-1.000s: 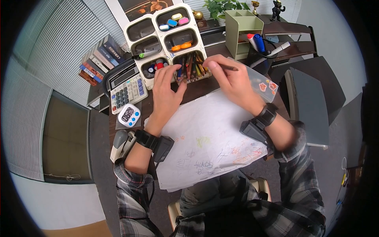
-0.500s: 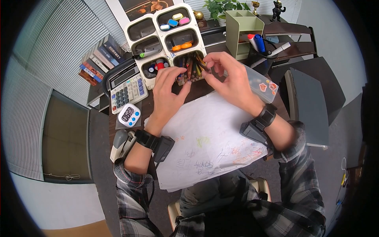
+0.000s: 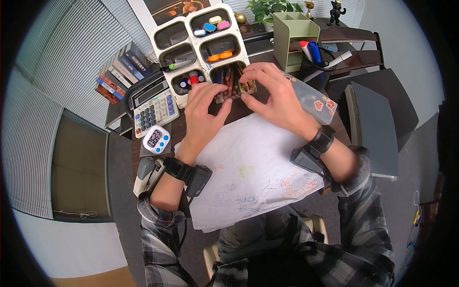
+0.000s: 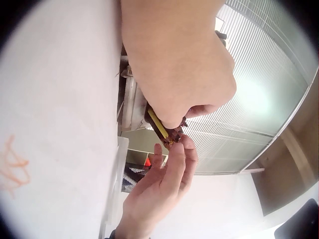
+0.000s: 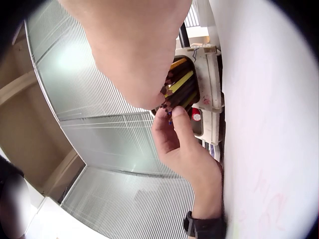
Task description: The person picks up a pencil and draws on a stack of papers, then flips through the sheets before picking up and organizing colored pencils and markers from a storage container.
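Several coloured pencils [image 3: 230, 82] stand bunched, tips up, in the lower right compartment of a white organizer [image 3: 206, 71]. At the left side of the bunch, the left hand [image 3: 202, 112] has its thumb and curved fingers around some tips; the right wrist view shows this left hand [image 5: 187, 152] pinching at dark and blue tips. The right hand [image 3: 279, 98] bends its thumb and fingers at the bunch's right side. Seen from the left wrist, the right hand [image 4: 159, 191] has its fingertips against the pencil tips. Fingers partly hide which pencils each hand touches.
Paper with scribbles [image 3: 244, 167] covers the desk front. Left are a calculator [image 3: 155, 112], a timer [image 3: 157, 139] and a stapler [image 3: 147, 176]. A clear stickered box [image 3: 315, 103], a green organizer [image 3: 294, 40] and a pen cup [image 3: 313, 76] are on the right.
The right hand came left and down from beside the compartment to the bunch, bringing a dark pencil that no longer shows apart. The left hand shifted slightly, its fingers lower and closer to the tips.
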Demonstrator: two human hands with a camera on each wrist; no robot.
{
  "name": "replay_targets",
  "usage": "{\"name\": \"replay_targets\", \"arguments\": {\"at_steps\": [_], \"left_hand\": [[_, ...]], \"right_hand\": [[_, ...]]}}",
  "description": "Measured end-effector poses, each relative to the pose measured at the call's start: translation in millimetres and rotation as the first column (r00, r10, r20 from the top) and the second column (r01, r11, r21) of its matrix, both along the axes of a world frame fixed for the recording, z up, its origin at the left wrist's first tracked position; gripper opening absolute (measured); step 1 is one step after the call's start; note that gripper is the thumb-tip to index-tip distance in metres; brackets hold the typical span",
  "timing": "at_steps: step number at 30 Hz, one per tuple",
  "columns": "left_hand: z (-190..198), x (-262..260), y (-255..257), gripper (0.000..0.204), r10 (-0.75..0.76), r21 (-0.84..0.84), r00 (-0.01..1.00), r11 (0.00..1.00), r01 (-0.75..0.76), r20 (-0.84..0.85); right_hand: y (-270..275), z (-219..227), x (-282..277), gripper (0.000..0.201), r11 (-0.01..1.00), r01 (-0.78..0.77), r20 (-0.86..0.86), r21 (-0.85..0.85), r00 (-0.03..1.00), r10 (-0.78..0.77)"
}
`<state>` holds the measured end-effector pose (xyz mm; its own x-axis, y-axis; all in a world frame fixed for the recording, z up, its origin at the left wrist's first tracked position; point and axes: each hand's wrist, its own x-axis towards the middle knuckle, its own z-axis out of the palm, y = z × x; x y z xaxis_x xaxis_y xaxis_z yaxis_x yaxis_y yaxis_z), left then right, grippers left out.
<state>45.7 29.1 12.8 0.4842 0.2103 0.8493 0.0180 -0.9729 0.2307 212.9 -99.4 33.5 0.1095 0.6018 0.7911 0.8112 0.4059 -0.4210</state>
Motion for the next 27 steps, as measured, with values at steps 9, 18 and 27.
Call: {"name": "replay_targets", "arguments": {"at_steps": [9, 18, 27], "left_hand": [[1, 0, -1, 0.029, -0.001, 0.018, 1.000, 1.000, 0.001, 0.011], [1, 1, -3, 0.029, -0.018, 0.020, 1.000, 1.000, 0.017, 0.024], [0, 2, -1, 0.030, -0.033, -0.016, 0.999, 0.999, 0.033, -0.032]], "right_hand": [[3, -7, 0, 0.042, 0.999, -0.035, 0.035, -0.033, 0.999, 0.036], [3, -9, 3, 0.043, 0.997, 0.025, 0.031, -0.075, 0.999, -0.023], [4, -10, 1, 0.034, 0.996, 0.043, 0.051, -0.076, 0.998, -0.039]]}}
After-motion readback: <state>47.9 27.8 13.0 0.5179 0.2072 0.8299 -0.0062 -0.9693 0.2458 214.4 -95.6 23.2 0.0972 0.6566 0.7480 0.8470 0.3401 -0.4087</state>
